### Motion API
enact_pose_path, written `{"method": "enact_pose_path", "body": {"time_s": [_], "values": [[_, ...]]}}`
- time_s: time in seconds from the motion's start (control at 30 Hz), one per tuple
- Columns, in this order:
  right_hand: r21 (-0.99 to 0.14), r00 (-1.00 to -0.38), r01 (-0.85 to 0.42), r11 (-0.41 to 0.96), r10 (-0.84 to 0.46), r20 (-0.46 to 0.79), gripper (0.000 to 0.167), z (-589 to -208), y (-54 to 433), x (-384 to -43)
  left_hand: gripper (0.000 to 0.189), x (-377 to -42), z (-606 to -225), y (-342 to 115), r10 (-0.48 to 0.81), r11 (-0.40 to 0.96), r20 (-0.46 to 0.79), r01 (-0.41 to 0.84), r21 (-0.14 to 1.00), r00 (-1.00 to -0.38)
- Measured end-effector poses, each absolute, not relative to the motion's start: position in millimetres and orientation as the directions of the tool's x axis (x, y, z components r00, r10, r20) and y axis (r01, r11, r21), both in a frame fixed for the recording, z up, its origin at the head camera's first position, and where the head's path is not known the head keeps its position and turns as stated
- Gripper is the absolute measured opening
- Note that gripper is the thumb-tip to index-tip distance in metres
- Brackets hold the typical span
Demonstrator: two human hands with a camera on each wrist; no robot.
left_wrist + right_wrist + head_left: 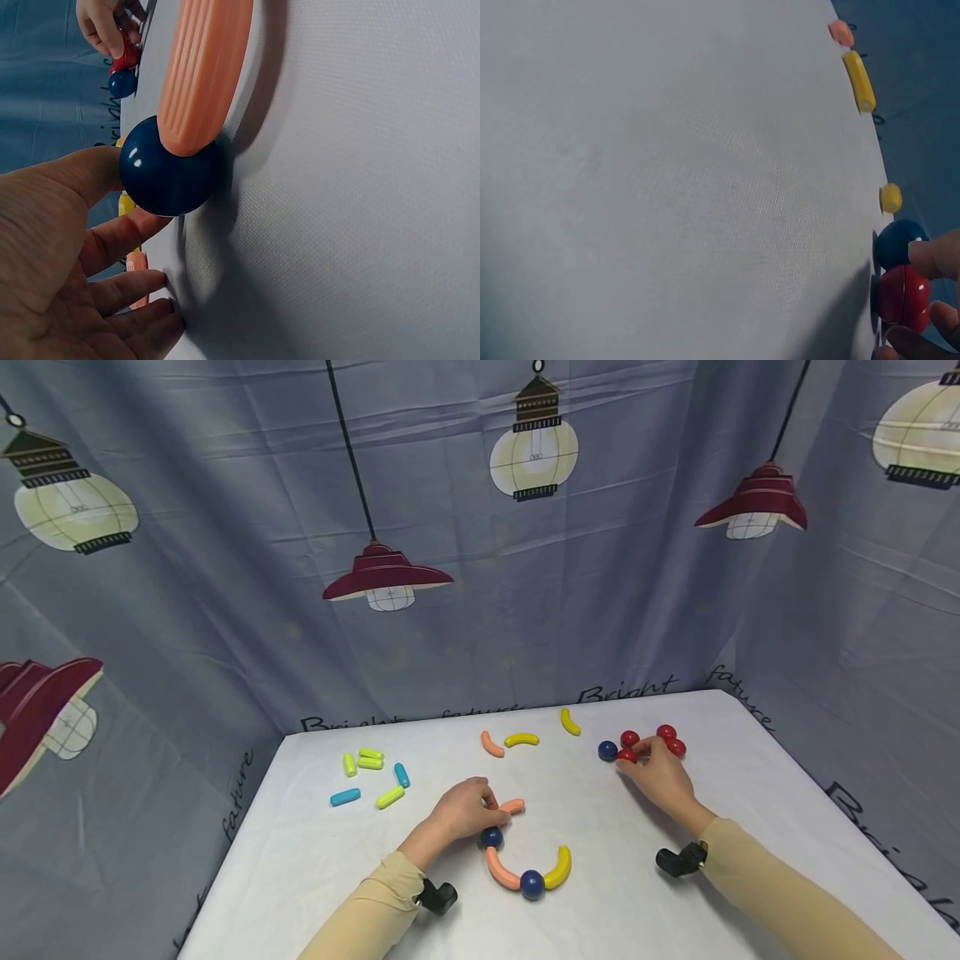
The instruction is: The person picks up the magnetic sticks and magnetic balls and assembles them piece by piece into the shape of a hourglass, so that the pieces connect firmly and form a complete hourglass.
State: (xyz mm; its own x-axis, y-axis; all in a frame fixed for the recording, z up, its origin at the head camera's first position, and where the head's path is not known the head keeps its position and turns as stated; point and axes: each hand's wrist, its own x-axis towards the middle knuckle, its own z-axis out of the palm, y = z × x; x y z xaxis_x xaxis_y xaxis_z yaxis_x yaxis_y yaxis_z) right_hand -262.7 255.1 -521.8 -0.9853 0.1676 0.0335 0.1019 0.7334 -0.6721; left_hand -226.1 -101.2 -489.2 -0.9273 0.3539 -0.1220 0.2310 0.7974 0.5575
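Observation:
My left hand pinches an orange curved piece between thumb and index finger, beside a navy ball. In the left wrist view this navy ball hides the fingertips and the pinched piece. Another orange curved piece joins that ball to a second navy ball, followed by a yellow curved piece. At the far right, my right hand pinches a red ball with thumb and fingers. A third navy ball stands against it.
More red balls surround the right hand. Yellow curved pieces and an orange one lie near the back edge. At the left are several lime sticks and blue sticks. A curtain hangs behind the white table.

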Motion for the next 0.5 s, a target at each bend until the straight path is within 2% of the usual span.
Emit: {"method": "enact_pose_path", "body": {"time_s": [0.3,0.5], "values": [[-0.677,-0.98,0.127,0.725,0.197,0.028,0.053,-523.3,252.1,-263.7,0.023,-225.6,-488.5,-98.7,0.358,0.799,-0.12,0.238,0.552,-0.926],[-0.65,-0.989,0.076,0.756,0.142,0.051,0.055,-525.2,254.7,-263.0,0.024,-226.6,-490.6,-100.7,0.349,0.809,-0.127,0.23,0.541,-0.929]]}}
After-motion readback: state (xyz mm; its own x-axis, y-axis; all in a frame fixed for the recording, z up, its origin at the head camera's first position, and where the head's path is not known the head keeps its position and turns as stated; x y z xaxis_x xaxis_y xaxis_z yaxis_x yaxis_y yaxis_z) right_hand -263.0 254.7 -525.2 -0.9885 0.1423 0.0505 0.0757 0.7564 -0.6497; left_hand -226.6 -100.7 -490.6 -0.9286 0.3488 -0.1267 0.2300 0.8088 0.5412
